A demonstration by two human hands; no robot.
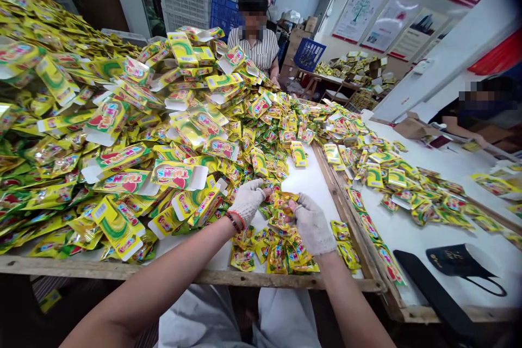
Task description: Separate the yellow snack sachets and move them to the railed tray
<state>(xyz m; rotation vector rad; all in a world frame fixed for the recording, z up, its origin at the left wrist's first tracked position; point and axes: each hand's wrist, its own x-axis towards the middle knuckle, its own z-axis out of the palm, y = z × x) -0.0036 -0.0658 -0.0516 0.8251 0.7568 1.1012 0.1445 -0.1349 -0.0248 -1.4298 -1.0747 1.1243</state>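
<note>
Both my hands wear white knit gloves. My left hand [248, 201] and my right hand [312, 223] are closed in pinches on the two ends of a small yellow candy sachet [284, 199], held just above the white table [310, 179]. Under and in front of my hands lies a loose pile of the same sachets [277, 253] near the wooden front edge [261, 278]. To the left, a big heap of flat yellow cartons [122, 157] and sachets rises high.
A person in a striped shirt [253, 46] stands across the table. Another person [481, 106] sits at the right. A second white table [432, 228] holds scattered sachets and a black bag [457, 261]. Blue crates [309, 53] stand behind.
</note>
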